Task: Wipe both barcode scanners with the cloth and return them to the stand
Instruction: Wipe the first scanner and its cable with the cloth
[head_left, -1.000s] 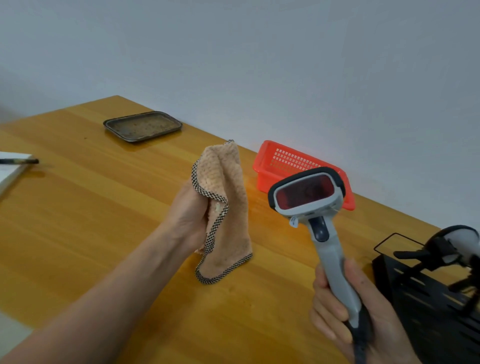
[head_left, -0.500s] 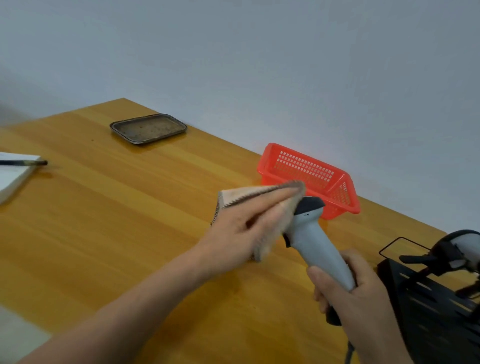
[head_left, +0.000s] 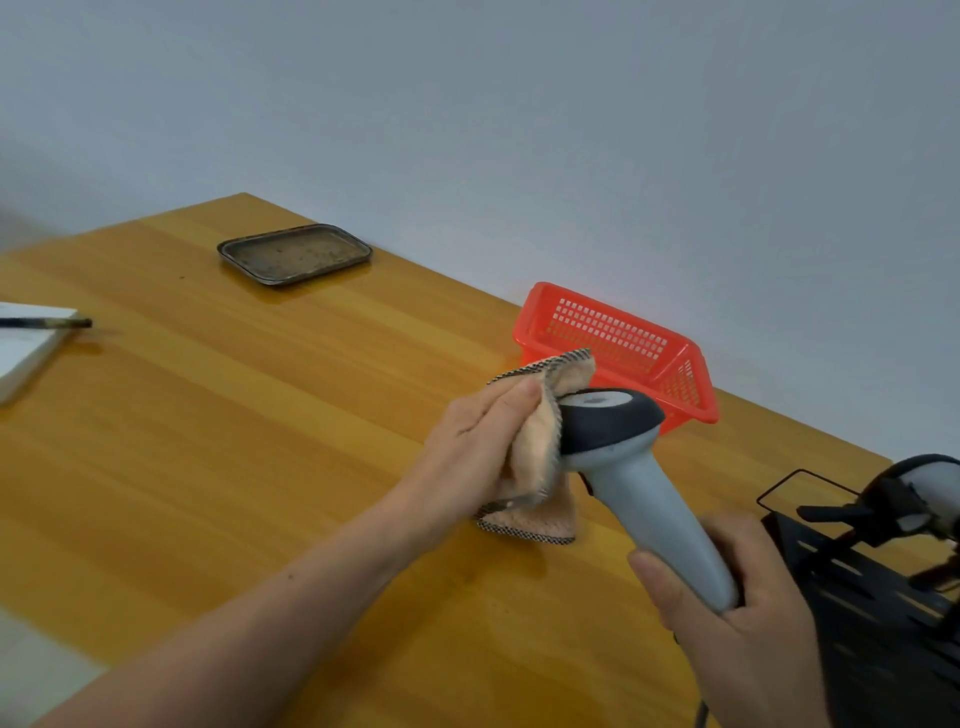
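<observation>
My right hand (head_left: 737, 618) grips the grey handle of a barcode scanner (head_left: 639, 483), its dark head pointing away from me and to the left. My left hand (head_left: 478, 441) presses a peach cloth (head_left: 535, 452) with a checked border against the front of the scanner's head, hiding its window. A corner of the cloth hangs down to the table. At the right edge a second scanner (head_left: 919, 488) rests on the black stand (head_left: 883, 623), only partly in view.
A red plastic basket (head_left: 613, 338) sits just behind the scanner near the wall. A dark metal tray (head_left: 296, 254) lies at the back left of the wooden table (head_left: 234, 415). A white pad (head_left: 26, 343) with a pen (head_left: 47, 323) is at the left edge.
The scanner has turned from facing me to facing away and tilted down. My left hand brought the cloth from mid-air onto the scanner's head and has slid it down the front.
</observation>
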